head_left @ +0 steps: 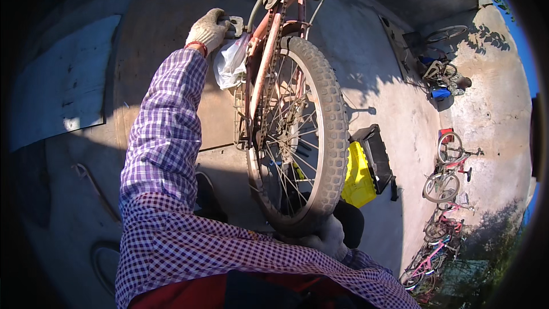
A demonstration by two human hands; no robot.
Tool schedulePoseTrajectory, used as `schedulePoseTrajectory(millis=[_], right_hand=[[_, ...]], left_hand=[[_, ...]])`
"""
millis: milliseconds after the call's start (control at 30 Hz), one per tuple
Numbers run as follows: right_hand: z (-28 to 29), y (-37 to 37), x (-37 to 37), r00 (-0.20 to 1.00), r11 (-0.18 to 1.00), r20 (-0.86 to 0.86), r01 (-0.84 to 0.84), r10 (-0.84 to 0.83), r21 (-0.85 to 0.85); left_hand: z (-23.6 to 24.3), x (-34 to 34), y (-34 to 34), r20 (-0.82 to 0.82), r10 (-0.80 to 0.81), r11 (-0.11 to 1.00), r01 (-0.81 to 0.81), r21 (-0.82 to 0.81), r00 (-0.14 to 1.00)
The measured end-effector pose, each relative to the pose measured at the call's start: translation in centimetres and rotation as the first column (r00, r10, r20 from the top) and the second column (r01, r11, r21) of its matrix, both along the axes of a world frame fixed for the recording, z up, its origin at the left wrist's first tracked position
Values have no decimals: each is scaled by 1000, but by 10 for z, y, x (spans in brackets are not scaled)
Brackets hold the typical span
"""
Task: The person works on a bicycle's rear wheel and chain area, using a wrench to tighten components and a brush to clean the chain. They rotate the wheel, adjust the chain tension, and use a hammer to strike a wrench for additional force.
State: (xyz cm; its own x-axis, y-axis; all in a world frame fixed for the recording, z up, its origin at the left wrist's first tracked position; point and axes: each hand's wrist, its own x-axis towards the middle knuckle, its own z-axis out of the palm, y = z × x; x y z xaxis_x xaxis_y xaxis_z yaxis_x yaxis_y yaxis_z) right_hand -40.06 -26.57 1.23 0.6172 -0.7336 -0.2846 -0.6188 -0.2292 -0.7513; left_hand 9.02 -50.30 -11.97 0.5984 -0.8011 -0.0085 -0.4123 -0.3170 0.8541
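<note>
In front of me a bicycle with a reddish frame (267, 60) is turned wheels-up, its knobby rear tyre (330, 120) nearest me. My left hand (209, 30), in a whitish knit glove, reaches out at the left with fingers closed around a pedal (235, 26). The chain (269, 68) runs along the frame beside the spoked wheel. A translucent plastic bag (230, 64) hangs just under the pedal, by a wire basket or rack (240, 117). Low in the view, my gloved right hand (330, 237) grips the tyre's near end; its fingers are partly hidden.
An open black toolbox (374, 154) with a yellow lid or tray (359, 177) stands right of the wheel. Several bicycles (443, 186) line the wall at the far right. A pale board (63, 80) lies at the left, near a curved rod (94, 189) and a loose tyre (103, 263).
</note>
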Motion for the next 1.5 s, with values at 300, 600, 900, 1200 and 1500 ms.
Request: schedulePoseTrajectory(millis=[300, 600, 900, 1200, 1500], right_hand=[[-18, -4, -2, 998, 937, 55, -38, 20, 348], [1, -34, 16, 987, 993, 115, -116, 113, 20], [19, -46, 35, 978, 994, 174, -111, 112, -14], [27, -65, 58, 954, 972, 250, 201, -166, -124], [51, -99, 92, 865, 890, 208, 442, -456, 113]], left_hand=[[9, 3, 3, -55, -20, 1000, 21, 22, 998], [12, -5, 7, 25, 92, 994, -93, 49, 995], [-9, 6, -1, 124, 28, 999, -23, -37, 992], [22, 5, 8, -352, -140, 989, 117, -87, 926], [62, -1, 63, -182, -187, 982, 185, -26, 965]])
